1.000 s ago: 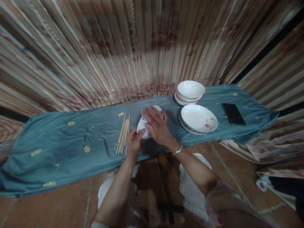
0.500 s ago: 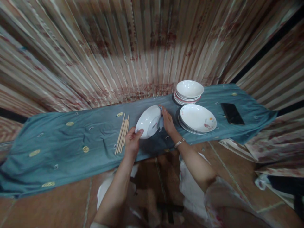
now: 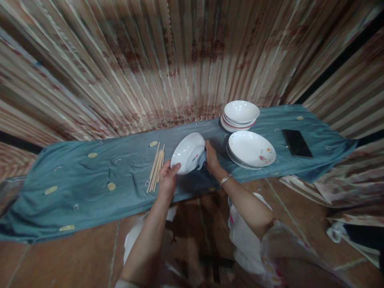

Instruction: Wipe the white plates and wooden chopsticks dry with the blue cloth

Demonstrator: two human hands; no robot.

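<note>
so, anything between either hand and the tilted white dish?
Left hand: nothing visible; its thumb lies on the rim of the dish. Right hand: what looks like a bunched grey-blue cloth, at the dish's right side. Fingertip contact there is unclear.

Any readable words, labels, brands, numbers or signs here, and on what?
No readable text anywhere.
Teal patterned fabric tablecloth: small pale rectangular marks, too small to tell whether they hold lettering.
Tilted glossy white plate in the left hand: small coloured print, too blurred to read.
Flat black rectangular device: no legible characters.
Beige pleated curtain: reddish marks, too blurred.
</note>
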